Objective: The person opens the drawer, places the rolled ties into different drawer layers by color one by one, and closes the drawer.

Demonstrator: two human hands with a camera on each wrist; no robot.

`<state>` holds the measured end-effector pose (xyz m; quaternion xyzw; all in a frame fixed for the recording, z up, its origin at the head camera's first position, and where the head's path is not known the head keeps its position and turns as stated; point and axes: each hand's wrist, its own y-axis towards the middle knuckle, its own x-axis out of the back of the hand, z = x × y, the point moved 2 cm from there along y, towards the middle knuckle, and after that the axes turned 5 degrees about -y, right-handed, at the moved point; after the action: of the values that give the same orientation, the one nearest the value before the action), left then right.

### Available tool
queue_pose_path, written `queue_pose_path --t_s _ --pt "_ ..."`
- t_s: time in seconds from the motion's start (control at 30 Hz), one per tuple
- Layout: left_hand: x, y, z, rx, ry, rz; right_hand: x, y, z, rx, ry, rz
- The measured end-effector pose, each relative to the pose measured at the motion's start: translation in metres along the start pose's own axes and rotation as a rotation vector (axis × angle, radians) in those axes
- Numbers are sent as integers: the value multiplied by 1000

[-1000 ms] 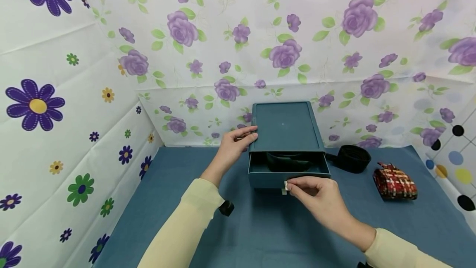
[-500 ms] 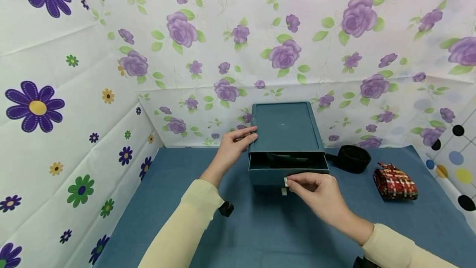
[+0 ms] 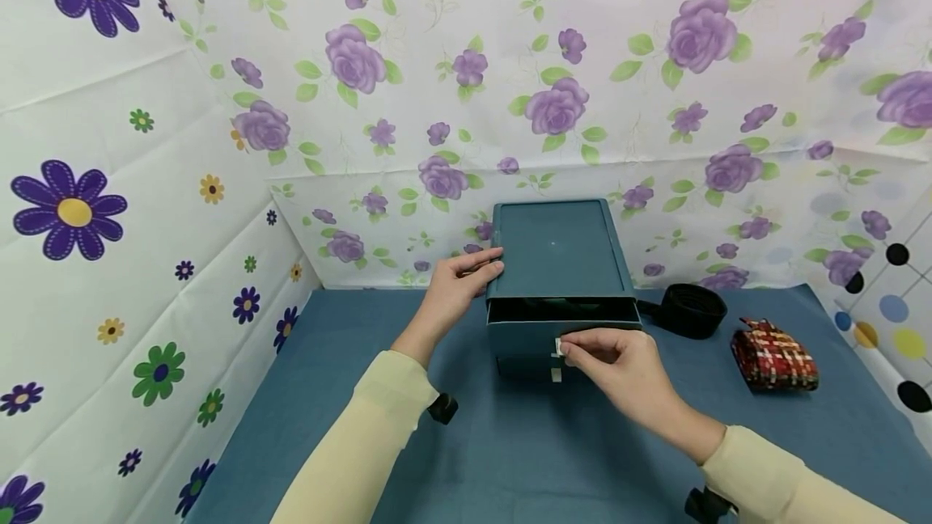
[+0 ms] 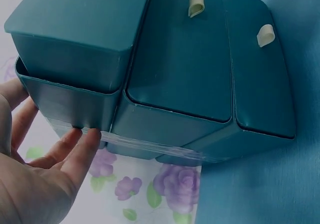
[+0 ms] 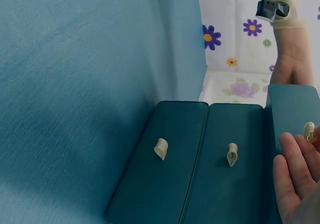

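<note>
A teal set of drawers stands against the back wall, its top drawer pulled partly out. My right hand pinches the small cream pull loop on that drawer's front. Fingers of my left hand rest against the left side of the drawer set, fairly straight; in the left wrist view the fingertips touch the casing near a band of clear tape. Both lower drawers are shut in the right wrist view, each with its own loop. The drawer's inside looks dark, its contents hidden.
To the right of the drawers lies a coiled black belt. Further right is a folded red plaid cloth item. A blue cloth covers the table, and flowered sheets hang behind and at the sides.
The top drawer has slid inward, pushed by my right hand, so its opening is narrower and the dark item inside is no longer visible. My left hand has stayed in place.
</note>
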<state>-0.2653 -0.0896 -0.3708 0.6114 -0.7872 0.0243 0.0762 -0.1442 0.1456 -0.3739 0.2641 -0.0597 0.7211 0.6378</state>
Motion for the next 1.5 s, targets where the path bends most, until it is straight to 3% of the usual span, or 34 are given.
queue_pose_path --t_s 0.2,0.5,0.93,1.2,1.33,1.5 --pt "0 0 1 12 -17 -1 0 4 -5 -1 27 8" --pt "0 0 0 24 -30 -5 -4 13 -33 4 -9 -11" --pt "0 -3 3 40 -43 4 -6 16 -37 8 -7 -24" --pt "1 -4 7 45 -45 44 -6 18 -42 8 -7 -31" --pt "3 -7 2 61 -43 59 -7 20 -43 20 -12 -26" --pt "3 -13 -14 51 -22 85 -7 24 -42 27 -6 -34"
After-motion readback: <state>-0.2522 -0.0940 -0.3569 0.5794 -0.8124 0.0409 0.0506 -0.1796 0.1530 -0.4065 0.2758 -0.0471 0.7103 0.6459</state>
